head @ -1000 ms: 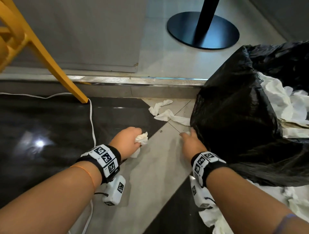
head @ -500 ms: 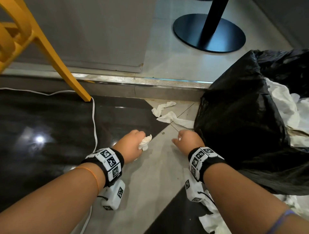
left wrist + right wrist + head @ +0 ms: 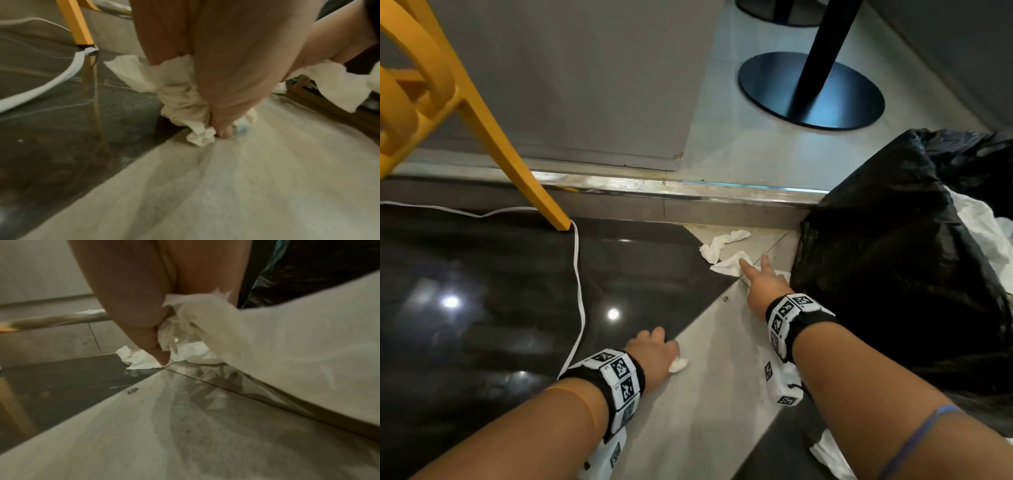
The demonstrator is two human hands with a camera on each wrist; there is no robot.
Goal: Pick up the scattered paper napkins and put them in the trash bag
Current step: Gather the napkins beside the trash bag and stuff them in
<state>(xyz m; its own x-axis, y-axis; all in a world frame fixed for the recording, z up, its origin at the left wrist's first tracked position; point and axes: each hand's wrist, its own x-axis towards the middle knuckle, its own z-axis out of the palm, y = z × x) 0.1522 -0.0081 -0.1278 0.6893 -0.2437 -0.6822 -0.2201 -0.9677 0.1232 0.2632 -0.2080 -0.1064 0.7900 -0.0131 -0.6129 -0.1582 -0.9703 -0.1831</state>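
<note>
**Two hands gathering napkins off the floor**

Two crumpled napkins [image 3: 726, 251] lie on the floor beside the black trash bag [image 3: 887, 260]. Right hand [image 3: 763, 284] fingers clamp a napkin, forefinger extended. Left hand [image 3: 654, 353] fingers clutch a wadded napkin [image 3: 185, 104]. Wristbands carry square black-and-white codes, no readable writing.

Trash bag [image 3: 887, 274] cut off at right edge, mouth only partly seen. Napkin [image 3: 677, 364] mostly hidden under left hand [image 3: 654, 353]. Right-wrist view blurred; big pale sheet [image 3: 298, 345] unclear, maybe paper. Yellow chair [image 3: 431, 102] cut by left edge.
</note>
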